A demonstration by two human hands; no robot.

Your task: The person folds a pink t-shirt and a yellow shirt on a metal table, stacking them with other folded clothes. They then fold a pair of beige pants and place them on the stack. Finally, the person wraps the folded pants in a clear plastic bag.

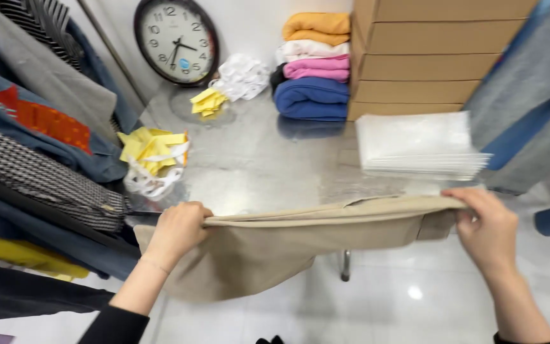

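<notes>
Nearest, a left hand (176,230) and right hand (488,226) each pinch an end of a beige garment (288,245), stretched flat at the metal table's (256,165) front edge, with clear bags (415,143), folded clothes (313,64) and a wall clock (176,39) beyond.

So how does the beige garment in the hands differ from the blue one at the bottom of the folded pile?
The beige garment is stretched out between the left hand and the right hand, hanging off the table edge; the blue garment lies folded on the table. The beige one carries nothing; the blue one has pink, white and orange pieces stacked on it. Both are plain, single-coloured cloth.
</notes>
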